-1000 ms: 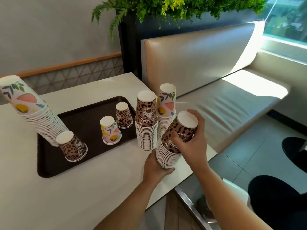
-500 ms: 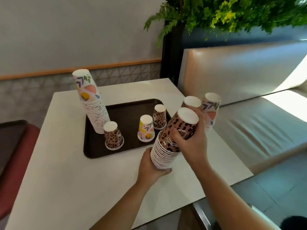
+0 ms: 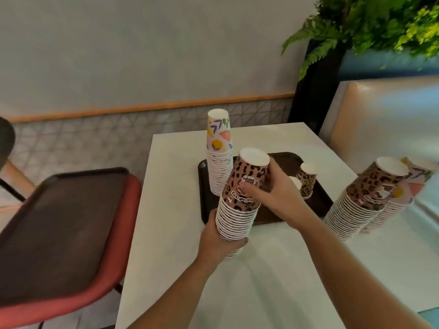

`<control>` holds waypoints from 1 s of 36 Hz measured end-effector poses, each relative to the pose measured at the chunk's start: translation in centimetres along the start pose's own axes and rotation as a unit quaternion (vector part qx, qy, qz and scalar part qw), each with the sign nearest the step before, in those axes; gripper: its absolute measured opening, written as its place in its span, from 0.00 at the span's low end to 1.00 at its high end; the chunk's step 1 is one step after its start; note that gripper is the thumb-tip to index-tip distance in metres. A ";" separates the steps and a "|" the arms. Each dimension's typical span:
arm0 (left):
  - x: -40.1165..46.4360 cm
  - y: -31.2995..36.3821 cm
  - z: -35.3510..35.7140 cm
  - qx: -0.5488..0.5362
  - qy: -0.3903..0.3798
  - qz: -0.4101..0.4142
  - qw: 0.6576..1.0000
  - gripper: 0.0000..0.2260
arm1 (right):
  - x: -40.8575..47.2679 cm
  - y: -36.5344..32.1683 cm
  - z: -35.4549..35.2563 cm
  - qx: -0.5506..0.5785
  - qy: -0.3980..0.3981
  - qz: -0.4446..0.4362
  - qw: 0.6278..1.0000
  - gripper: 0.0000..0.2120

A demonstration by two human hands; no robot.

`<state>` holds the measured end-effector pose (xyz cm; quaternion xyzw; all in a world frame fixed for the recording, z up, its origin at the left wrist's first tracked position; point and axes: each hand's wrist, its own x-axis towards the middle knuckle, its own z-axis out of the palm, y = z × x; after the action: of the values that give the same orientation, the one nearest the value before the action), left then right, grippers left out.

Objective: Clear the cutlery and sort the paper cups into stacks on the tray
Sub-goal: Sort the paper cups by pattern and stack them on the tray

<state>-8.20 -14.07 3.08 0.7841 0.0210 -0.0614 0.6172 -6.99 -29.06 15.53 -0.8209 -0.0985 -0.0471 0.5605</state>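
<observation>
White table (image 3: 273, 269) with a dark tray (image 3: 318, 200) on it, plus a second tray (image 3: 54, 233) sitting on a red chair (image 3: 123, 233) off to the side. Tall flowery cup stack (image 3: 219, 160) stands on the tray. The leopard cup stack (image 3: 240, 203) is tilted at the tray's near edge: left hand (image 3: 217, 236) cups its bottom, right hand (image 3: 273, 193) grips its top cup. Two more stacks (image 3: 361, 205) stand on the table to the right, and a single leopard cup (image 3: 307, 180) stands upside down on the tray.

A café or fast-food dining room. Padded booth seat (image 3: 384, 119), serving tray (image 3: 318, 200), stacked paper cups (image 3: 219, 162) and planter greenery (image 3: 380, 22) show it.
</observation>
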 end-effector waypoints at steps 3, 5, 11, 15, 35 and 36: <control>0.5 -0.1 -1.9 -0.003 -0.004 -0.007 1.000 0.40 | 0.9 -0.5 1.5 -0.005 0.013 -0.004 1.000 0.29; 0.8 -0.2 -2.7 -0.003 -0.006 -0.014 1.000 0.40 | 1.5 -0.8 2.4 -0.006 0.030 -0.008 1.000 0.30; 1.2 -0.5 -4.1 -0.011 -0.015 -0.024 1.000 0.43 | 2.4 -1.2 3.8 -0.006 0.059 -0.022 0.998 0.28; 1.3 -0.7 -4.0 -0.015 -0.009 -0.032 0.999 0.41 | 3.1 -1.5 3.5 -0.016 0.063 -0.029 0.997 0.28; 2.8 -1.0 -3.6 -0.044 0.076 -0.072 0.993 0.36 | 7.6 1.1 0.3 0.190 0.236 0.022 0.953 0.25; 2.8 -1.0 -3.6 -0.049 0.078 -0.072 0.993 0.35 | 7.4 2.0 0.6 0.153 0.240 0.024 0.958 0.22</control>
<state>-5.29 -10.46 2.62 0.7517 0.1290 -0.0432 0.6453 0.68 -28.41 14.94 -0.6920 0.0527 -0.2130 0.6877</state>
